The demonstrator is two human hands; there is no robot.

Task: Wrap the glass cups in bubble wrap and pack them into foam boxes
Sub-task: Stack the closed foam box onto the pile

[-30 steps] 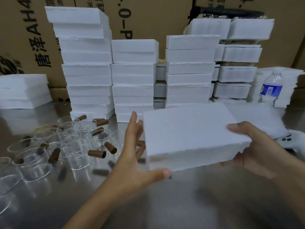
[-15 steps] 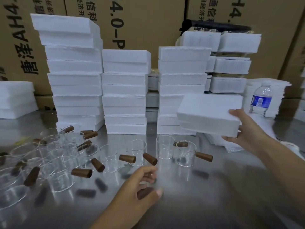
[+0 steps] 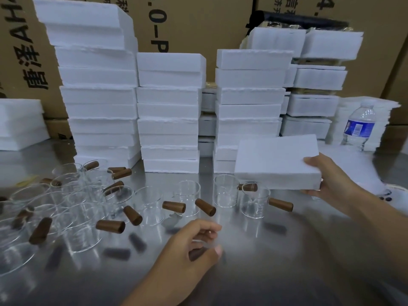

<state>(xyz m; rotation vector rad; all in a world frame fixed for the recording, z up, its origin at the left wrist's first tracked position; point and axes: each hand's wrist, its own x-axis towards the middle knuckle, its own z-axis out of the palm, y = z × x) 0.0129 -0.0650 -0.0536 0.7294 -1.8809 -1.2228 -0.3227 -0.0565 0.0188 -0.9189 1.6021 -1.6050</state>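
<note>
My right hand (image 3: pixel 329 180) grips a closed white foam box (image 3: pixel 276 162) by its right end and holds it above the table, in front of the foam box stacks (image 3: pixel 170 111). My left hand (image 3: pixel 189 252) hovers low over the steel table (image 3: pixel 276 261) with its fingers curled. A brown handle shows between the thumb and fingers, apparently that of a glass cup (image 3: pixel 206 240) in its grip, though blur hides the glass. Several glass cups with brown wooden handles (image 3: pixel 256 202) stand across the left and middle of the table.
Tall stacks of foam boxes line the back against cardboard cartons (image 3: pixel 194 25). A water bottle (image 3: pixel 358 127) stands at the back right beside a pile of white sheets (image 3: pixel 388 120). More foam (image 3: pixel 19 124) lies at the far left. A white device (image 3: pixel 395 195) sits at the right edge.
My left hand let go of the foam box and dropped to the table in front of the cups. My right hand carried the box away to the right.
</note>
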